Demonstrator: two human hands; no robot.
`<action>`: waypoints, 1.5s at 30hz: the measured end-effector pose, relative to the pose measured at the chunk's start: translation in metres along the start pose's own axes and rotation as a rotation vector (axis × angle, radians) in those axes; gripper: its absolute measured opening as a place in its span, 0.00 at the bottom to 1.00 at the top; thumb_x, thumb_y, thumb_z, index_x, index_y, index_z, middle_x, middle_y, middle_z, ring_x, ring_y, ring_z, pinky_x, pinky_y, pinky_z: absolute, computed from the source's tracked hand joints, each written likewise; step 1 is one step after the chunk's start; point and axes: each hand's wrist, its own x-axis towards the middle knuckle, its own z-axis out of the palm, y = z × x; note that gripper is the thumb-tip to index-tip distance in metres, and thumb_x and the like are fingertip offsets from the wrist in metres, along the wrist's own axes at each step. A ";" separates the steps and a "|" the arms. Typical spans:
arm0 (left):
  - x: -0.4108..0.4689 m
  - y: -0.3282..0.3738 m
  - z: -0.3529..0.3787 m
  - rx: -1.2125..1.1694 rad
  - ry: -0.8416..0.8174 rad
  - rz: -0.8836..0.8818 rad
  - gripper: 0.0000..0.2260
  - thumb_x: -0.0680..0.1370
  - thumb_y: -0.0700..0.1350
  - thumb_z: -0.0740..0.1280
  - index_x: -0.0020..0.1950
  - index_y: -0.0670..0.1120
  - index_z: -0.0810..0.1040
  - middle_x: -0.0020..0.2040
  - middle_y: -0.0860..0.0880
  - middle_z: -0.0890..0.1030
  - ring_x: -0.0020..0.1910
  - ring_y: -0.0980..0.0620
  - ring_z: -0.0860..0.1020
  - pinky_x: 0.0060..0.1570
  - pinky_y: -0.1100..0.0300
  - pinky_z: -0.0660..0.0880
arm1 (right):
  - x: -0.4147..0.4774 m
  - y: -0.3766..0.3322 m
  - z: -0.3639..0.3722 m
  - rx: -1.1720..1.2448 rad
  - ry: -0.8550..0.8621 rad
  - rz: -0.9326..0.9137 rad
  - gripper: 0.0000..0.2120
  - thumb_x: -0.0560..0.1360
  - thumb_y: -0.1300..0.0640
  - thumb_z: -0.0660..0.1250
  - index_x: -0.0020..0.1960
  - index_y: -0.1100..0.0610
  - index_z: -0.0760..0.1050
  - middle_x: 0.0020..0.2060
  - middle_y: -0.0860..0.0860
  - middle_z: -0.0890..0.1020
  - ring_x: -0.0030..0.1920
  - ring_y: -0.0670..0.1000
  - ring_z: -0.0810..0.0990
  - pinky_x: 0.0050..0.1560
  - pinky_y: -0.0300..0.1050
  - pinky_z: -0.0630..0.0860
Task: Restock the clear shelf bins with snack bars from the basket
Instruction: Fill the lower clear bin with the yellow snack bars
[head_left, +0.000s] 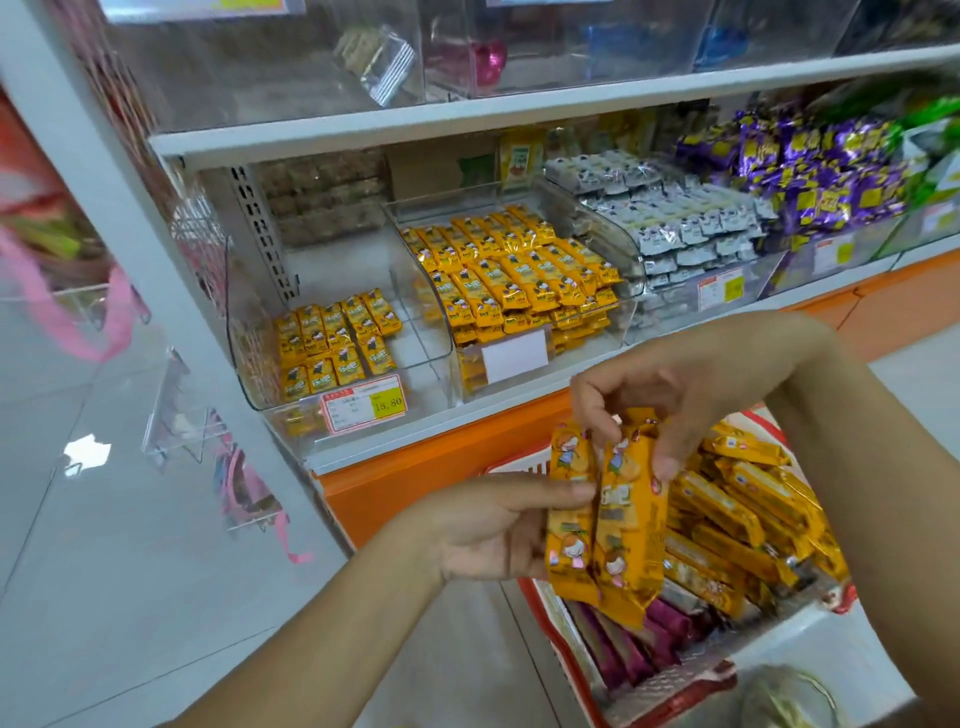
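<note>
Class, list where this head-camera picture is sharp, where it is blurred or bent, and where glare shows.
Head view: the held snack bars are fairly sharp; the pink ribbon at the left edge is smeared; the shelf board curves slightly, as a wide lens does; a white glare patch lies on the floor.

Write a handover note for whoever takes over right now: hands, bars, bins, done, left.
Left hand grips two yellow snack bars, thumb across the front. Right hand pinches their top ends. Both are over the red basket, which holds many more yellow bars and some purple bars.
Done: middle bin is piled full of yellow bars.
Left: left bin holds only a few front rows; the held bars probably go there, then more from the basket.
</note>
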 end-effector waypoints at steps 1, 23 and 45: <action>0.001 -0.001 0.000 -0.018 -0.013 0.010 0.22 0.57 0.50 0.82 0.49 0.46 0.85 0.48 0.46 0.85 0.46 0.52 0.83 0.48 0.55 0.80 | -0.001 -0.001 -0.003 -0.005 0.023 -0.039 0.15 0.67 0.44 0.76 0.43 0.29 0.72 0.40 0.39 0.77 0.39 0.44 0.75 0.42 0.40 0.73; -0.039 0.061 -0.025 0.878 1.352 0.680 0.12 0.70 0.35 0.70 0.37 0.46 0.68 0.30 0.54 0.71 0.27 0.59 0.72 0.25 0.70 0.67 | 0.096 -0.105 0.006 0.493 0.823 0.047 0.43 0.68 0.48 0.76 0.75 0.44 0.55 0.41 0.37 0.73 0.40 0.40 0.75 0.37 0.25 0.67; -0.095 0.051 -0.102 1.550 1.272 0.023 0.10 0.78 0.43 0.61 0.58 0.45 0.75 0.53 0.45 0.80 0.51 0.46 0.78 0.45 0.57 0.72 | 0.278 -0.142 -0.037 -0.666 0.188 0.605 0.14 0.76 0.57 0.63 0.61 0.58 0.75 0.59 0.55 0.76 0.51 0.57 0.78 0.39 0.48 0.77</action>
